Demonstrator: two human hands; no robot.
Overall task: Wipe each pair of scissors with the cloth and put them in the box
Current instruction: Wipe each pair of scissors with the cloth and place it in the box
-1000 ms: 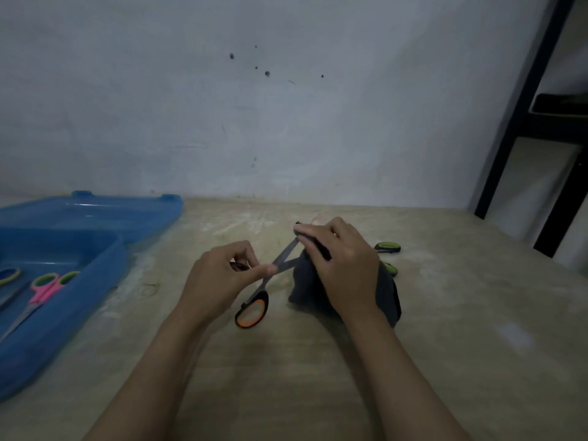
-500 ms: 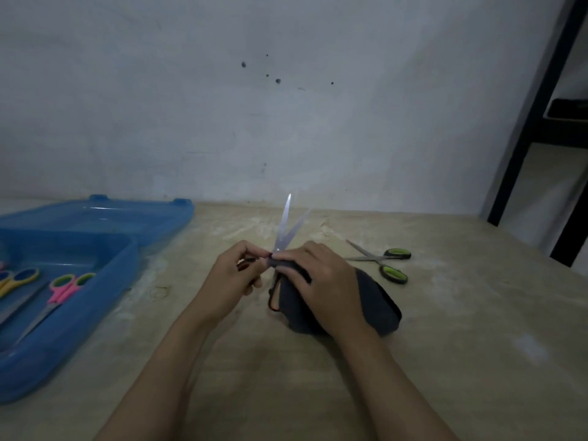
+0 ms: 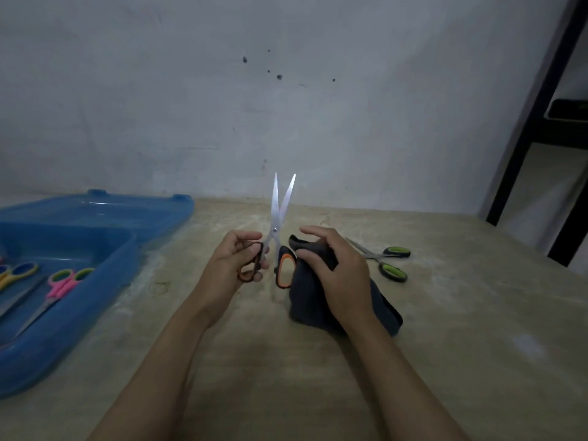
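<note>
My left hand (image 3: 234, 265) grips one handle loop of the orange-and-black scissors (image 3: 279, 214), which stand upright with their blades slightly apart and pointing up. Just right of them my right hand (image 3: 337, 268) holds the dark grey cloth (image 3: 318, 300), thumb and fingers curled round its top fold, beside the scissors' free orange handle. The cloth's lower part rests on the table. A pair of green-handled scissors (image 3: 389, 261) lies on the table behind my right hand. The blue box (image 3: 63, 316) stands at the left with pink-handled scissors (image 3: 65, 283) and blue-and-yellow scissors (image 3: 17, 273) inside.
The box's open blue lid (image 3: 105, 211) lies flat behind it, against the wall. The worn wooden table (image 3: 318, 377) runs to a grey wall at the back. A black metal frame (image 3: 537, 116) stands off the table's right edge.
The scissors swung from lying slanted to upright, and the blades came out of the cloth. My right hand slid off the blades and down to the handle side with the cloth.
</note>
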